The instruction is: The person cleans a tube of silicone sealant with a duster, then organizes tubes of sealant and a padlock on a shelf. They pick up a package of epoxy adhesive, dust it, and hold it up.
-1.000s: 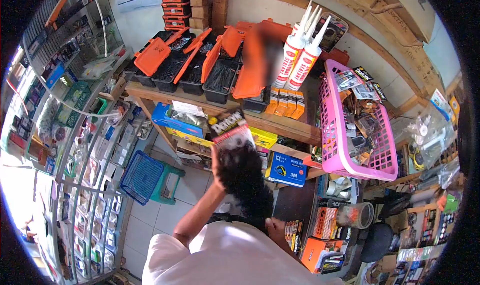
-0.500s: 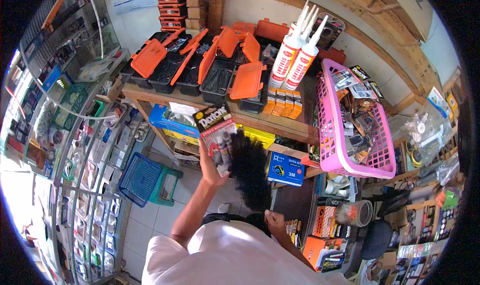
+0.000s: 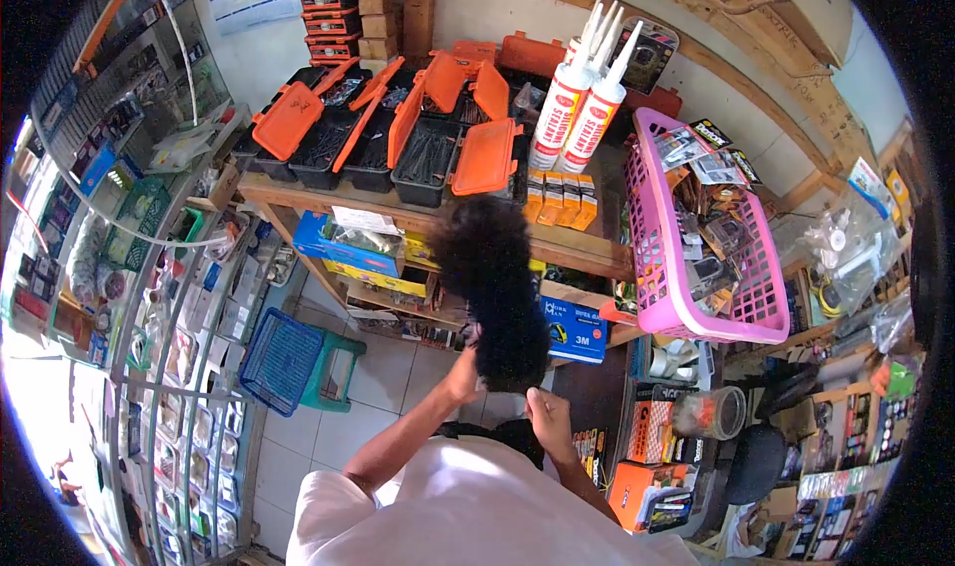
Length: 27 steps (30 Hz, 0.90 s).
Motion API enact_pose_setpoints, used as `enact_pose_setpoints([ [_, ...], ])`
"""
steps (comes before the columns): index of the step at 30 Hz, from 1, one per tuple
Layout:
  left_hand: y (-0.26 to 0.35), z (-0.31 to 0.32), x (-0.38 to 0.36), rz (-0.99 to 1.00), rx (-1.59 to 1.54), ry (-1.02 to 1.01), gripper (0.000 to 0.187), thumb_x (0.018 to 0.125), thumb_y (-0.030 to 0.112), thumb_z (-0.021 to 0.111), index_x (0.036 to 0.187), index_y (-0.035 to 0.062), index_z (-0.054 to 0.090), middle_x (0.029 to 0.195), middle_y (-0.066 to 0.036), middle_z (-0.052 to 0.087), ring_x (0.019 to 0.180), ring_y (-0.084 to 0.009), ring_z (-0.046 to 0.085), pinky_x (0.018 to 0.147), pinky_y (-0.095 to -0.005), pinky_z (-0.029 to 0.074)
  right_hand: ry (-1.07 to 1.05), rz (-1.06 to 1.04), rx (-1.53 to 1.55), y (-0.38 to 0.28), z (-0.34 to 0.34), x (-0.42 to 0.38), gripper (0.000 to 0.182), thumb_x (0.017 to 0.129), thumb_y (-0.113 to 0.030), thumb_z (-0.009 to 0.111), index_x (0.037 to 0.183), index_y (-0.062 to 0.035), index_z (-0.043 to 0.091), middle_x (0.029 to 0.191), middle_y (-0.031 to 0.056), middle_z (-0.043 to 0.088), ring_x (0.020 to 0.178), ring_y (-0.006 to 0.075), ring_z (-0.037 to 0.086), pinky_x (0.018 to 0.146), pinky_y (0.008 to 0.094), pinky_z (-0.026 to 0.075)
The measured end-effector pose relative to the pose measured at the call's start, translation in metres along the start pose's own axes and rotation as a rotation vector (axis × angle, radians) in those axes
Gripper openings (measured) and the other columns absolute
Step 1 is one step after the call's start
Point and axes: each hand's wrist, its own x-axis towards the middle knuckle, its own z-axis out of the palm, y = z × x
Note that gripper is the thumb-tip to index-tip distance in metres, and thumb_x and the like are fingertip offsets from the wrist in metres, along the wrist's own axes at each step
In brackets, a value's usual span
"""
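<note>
A fluffy black duster [image 3: 492, 287] stands upright in front of my body, and my right hand [image 3: 549, 419] is closed round its lower end. My left hand [image 3: 463, 377] is beside the duster's lower left side, its fingers partly covered by the fluff. It grips a carded blister pack, which the duster hides almost wholly. Beyond the duster's top, open black cases with orange lids [image 3: 484, 158] stand along the wooden shelf [image 3: 378, 200]. They hold dark small hardware.
White silicone sealant tubes [image 3: 594, 123] stand on small orange boxes [image 3: 559, 200]. A pink basket [image 3: 657, 228] full of packaged parts is at the right. Below are a blue 3M box [image 3: 574, 329] and a blue crate [image 3: 279, 359] by a green stool [image 3: 333, 375]. Glass shelving lines the left.
The duster has moved up and left, over the front of the blister pack. My left hand has come down and right, closer to my right hand.
</note>
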Motion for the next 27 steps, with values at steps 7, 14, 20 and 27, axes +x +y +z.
enact_pose_setpoints([
  [7, 0.104, 0.01, -0.005, 0.354, -0.258, 0.038, 0.077, 0.091, 0.068, 0.031, 0.141, 0.01, 0.037, 0.13, -0.011, 0.054, 0.117, -0.0263, 0.054, 0.101, -0.042, 0.043, -0.033, 0.068, -0.061, 0.075, -0.01, -0.03, 0.041, 0.095, -0.024, 0.052, 0.061, -0.0015, 0.049, 0.056, -0.0014, 0.041, 0.056, 0.007, 0.039, 0.052, 0.028, 0.034],
  [14, 0.093, 0.031, -0.022, 0.0, 0.106, 0.255, 0.069, 0.093, 0.064, 0.029, 0.138, 0.0134, 0.041, 0.123, -0.006, 0.059, 0.104, -0.0185, 0.062, 0.082, -0.0356, 0.055, 0.078, 0.037, -0.011, 0.069, -0.019, -0.018, 0.04, 0.092, -0.025, 0.058, 0.062, 0.0003, 0.049, 0.053, 0.0015, 0.039, 0.054, 0.0081, 0.036, 0.048, 0.0305, 0.033],
  [20, 0.026, -0.022, -0.015, -0.536, 0.22, 0.041, 0.072, 0.092, 0.061, 0.041, 0.138, 0.0052, 0.038, 0.12, -0.021, 0.058, 0.101, -0.0348, 0.063, 0.088, -0.0479, 0.052, 0.085, -0.119, -0.128, 0.027, -0.045, 0.023, 0.041, 0.089, -0.027, 0.062, 0.061, 0.0003, 0.048, 0.051, 0.004, 0.037, 0.051, 0.0099, 0.035, 0.047, 0.0321, 0.032],
  [27, 0.112, 0.009, -0.037, -0.163, -0.217, -0.063, 0.077, 0.087, 0.066, 0.044, 0.13, 0.0017, 0.043, 0.111, -0.022, 0.061, 0.092, -0.0374, 0.066, 0.075, -0.0491, 0.058, 0.03, -0.084, -0.32, 0.057, -0.063, 0.012, 0.041, 0.088, -0.028, 0.062, 0.061, 0.0012, 0.051, 0.05, 0.0122, 0.04, 0.046, 0.0162, 0.036, 0.046, 0.0363, 0.033],
])
